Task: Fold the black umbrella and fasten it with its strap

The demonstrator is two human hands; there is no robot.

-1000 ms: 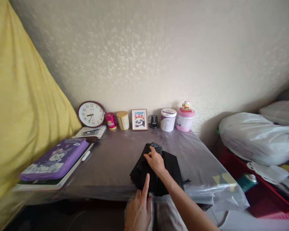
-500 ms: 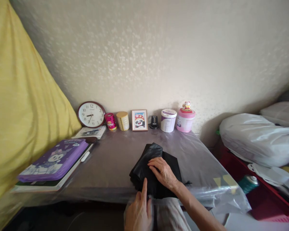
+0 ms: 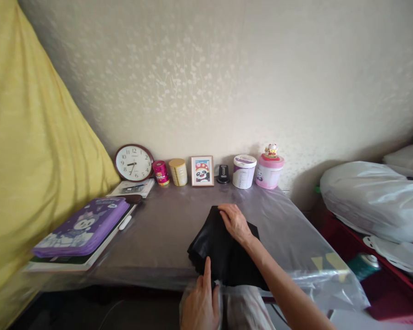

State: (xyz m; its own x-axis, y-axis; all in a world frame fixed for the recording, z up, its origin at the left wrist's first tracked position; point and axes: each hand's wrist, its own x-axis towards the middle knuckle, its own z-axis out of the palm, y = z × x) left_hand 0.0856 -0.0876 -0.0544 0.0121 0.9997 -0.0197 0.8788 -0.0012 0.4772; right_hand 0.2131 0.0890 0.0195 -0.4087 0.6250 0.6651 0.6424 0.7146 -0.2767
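A black umbrella (image 3: 215, 243) lies collapsed near the front edge of the table, its loose fabric spread in flat panels. My left hand (image 3: 201, 300) is closed round its near end, below the table edge, with the index finger stretched up along the cloth. What the left palm encloses is mostly hidden; a bit of dark handle shows by the thumb. My right hand (image 3: 237, 223) reaches over the umbrella and grips the fabric at its far top edge, fingers bent over it.
A plastic-covered table (image 3: 158, 229) stands against the wall. Along its back are a clock (image 3: 133, 163), a picture frame (image 3: 202, 171) and several tubs, one a pink tub (image 3: 269, 173). A purple case (image 3: 84, 227) lies on the left. A red crate (image 3: 392, 293) stands on the right.
My right hand has moved up to the far edge of the umbrella, and the folded-over flap there now lies flatter. My left hand keeps its hold. The view has shifted slightly.
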